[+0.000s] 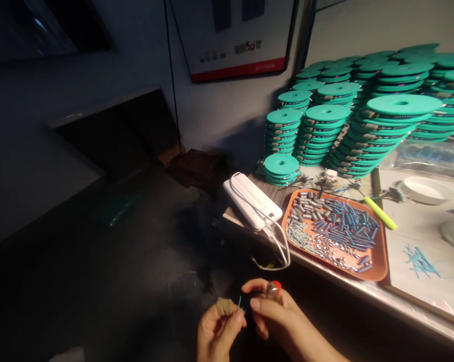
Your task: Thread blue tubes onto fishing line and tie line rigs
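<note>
My left hand is low in the middle of the view, thumb and fingertips closed on a thin blue strand that sticks up from the pinch. Tan tape or cloth covers part of a finger on this hand. Just right of it is my right hand, fingers curled and a gap between thumb and forefinger. A red and silver piece sits around its forefinger like a ring. Between the right fingertips I see nothing held. Both hands are in front of the table edge, below the orange tray.
The tray holds metal cylinders, blue coil-like pieces and small shiny parts. A white power bank with a cable lies left of it. Stacks of green spools stand behind. On the right are a yellow-green handled tool, blue strands and a white dish.
</note>
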Demonstrator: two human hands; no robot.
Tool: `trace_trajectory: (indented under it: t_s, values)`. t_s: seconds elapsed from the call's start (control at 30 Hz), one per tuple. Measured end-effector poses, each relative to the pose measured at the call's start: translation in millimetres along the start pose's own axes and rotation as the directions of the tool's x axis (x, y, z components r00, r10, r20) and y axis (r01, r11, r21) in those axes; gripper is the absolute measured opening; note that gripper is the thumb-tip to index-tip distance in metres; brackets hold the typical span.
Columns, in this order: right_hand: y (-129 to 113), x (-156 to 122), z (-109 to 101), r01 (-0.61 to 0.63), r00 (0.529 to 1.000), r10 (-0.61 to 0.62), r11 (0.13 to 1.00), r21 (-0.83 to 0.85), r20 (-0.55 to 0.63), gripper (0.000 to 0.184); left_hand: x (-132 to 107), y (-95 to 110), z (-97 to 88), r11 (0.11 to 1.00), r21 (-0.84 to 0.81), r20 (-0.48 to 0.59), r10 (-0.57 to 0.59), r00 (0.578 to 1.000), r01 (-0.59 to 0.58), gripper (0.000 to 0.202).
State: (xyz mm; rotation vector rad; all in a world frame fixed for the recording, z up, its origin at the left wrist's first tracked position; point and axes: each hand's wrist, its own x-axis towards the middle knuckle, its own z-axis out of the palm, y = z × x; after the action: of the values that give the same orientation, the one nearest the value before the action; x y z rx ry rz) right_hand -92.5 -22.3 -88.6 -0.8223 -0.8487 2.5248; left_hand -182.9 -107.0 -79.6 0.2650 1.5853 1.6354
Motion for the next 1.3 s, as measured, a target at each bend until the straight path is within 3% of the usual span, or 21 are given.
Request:
trace_trajectory:
  t_s: [0.1, 0.23, 0.37, 0.73, 1.0, 1.3]
  values:
    - [-0.8, 1.2, -8.7, -0.012, 0.998, 0.018, 0.997, -0.082, 0.067, 0.042, -0.5, 7.2, -4.5, 0.999, 0.044, -0.014, -0.006, 1.000, 0.007, 0.027]
    - [0.6, 1.8, -9.2, -0.089, 0.993, 0.110, 0.940, -0.330, 0.045, 0.053, -2.3, 14.3, -7.4, 0.998, 0.061, -0.008, -0.003, 1.000, 0.004, 0.026]
    - [2.2, 3.5, -2.3, -0.051, 0.997, 0.071, 0.874, -0.484, 0.022, 0.057, -4.1, 17.7, -8.0, 0.997, 0.081, -0.039, 0.005, 0.999, -0.002, 0.024]
    - [24.1, 21.0, 5.1, -0.094, 0.995, 0.074, 0.915, -0.392, -0.065, 0.050, 3.8, 9.0, -24.5, 0.986, 0.113, -0.124, 0.137, 0.983, -0.124, 0.029]
    - [19.5, 22.8, 14.2, -0.147, 0.989, 0.128, 0.899, -0.412, -0.074, 0.050, 7.6, 3.3, -30.2, 0.990, 0.088, -0.148, 0.122, 0.981, -0.110, 0.028]
    - [33.4, 25.9, 7.6, -0.076, 0.994, 0.042, 0.928, -0.365, -0.100, 0.051, 6.9, 2.1, -28.3, 0.990, 0.082, -0.142, 0.122, 0.982, -0.111, 0.028]
